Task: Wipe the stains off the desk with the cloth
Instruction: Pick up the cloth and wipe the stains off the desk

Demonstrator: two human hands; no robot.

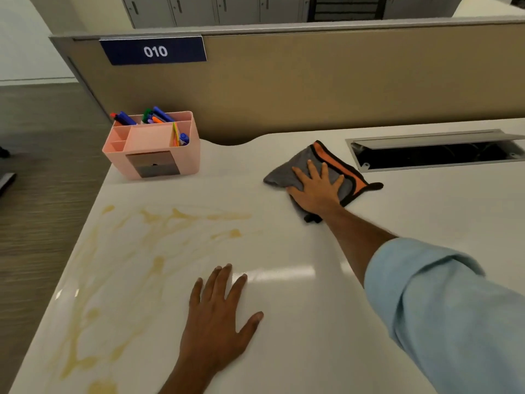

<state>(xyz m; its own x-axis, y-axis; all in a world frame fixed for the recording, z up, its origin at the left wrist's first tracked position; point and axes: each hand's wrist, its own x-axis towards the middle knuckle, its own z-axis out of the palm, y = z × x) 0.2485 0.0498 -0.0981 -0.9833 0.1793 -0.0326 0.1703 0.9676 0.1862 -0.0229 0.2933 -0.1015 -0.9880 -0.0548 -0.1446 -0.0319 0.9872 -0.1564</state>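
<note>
Cloth [305,166]: grey with orange trim, crumpled flat on the desk [312,322], at about 1 o'clock from my view centre.
Right hand [318,189]: I have it spread open, palm pressing the cloth down; nothing gripped.
Left hand [218,317]: fingers splayed, flat on bare desk at 6 o'clock, empty.
Stains [159,223]: yellow streaks from 9 to 7 o'clock, well apart from the cloth.
Organiser [152,145]: pink, with pens, at 11 o'clock.
Risk: I judge a wide sweep could smear the streaks, or knock the organiser.
</note>
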